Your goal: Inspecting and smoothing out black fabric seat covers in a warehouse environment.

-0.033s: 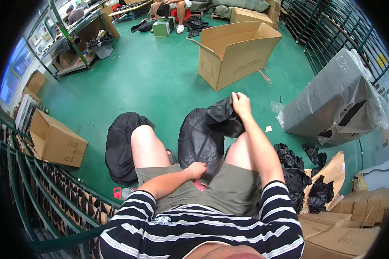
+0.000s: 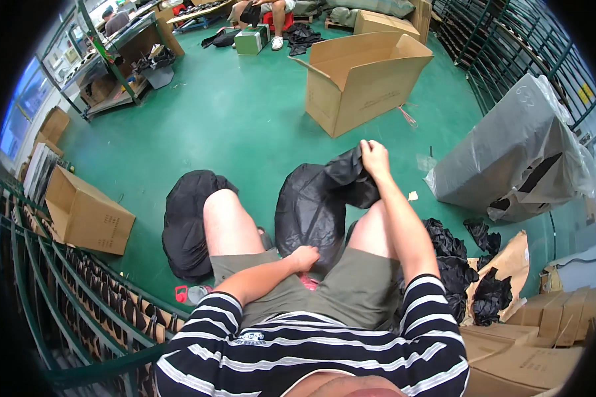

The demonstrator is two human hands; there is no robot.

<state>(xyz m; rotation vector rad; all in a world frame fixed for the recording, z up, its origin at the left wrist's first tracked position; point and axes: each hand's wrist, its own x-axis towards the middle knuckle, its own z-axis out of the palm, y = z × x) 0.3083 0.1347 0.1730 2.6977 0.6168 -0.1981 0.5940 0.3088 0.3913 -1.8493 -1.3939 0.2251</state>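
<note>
A large, shiny black fabric cover (image 2: 304, 212) stands between my knees, its body rounded and its upper right part drawn out into a loose fold. My right hand (image 2: 375, 159) is closed on the far end of that fold, above my right knee. Low down, near my lap, my left hand (image 2: 303, 259) has its fingers curled at the near edge of the same cover; the fingertips are partly hidden. What lies inside the cover cannot be seen. A second rounded black fabric bundle (image 2: 193, 221) rests on the floor beside my left leg.
An open cardboard box (image 2: 371, 92) stands ahead. To the right are a tall grey plastic-wrapped stack (image 2: 503, 149) and crumpled black plastic (image 2: 493, 294). Another box (image 2: 93, 215) and a green metal rack (image 2: 66, 291) are at left. A seated person (image 2: 271, 13) works far ahead.
Both hands keep their hold on the black cover. The whole view has shifted slightly, and my right hand and the fold have moved a little to the right.
</note>
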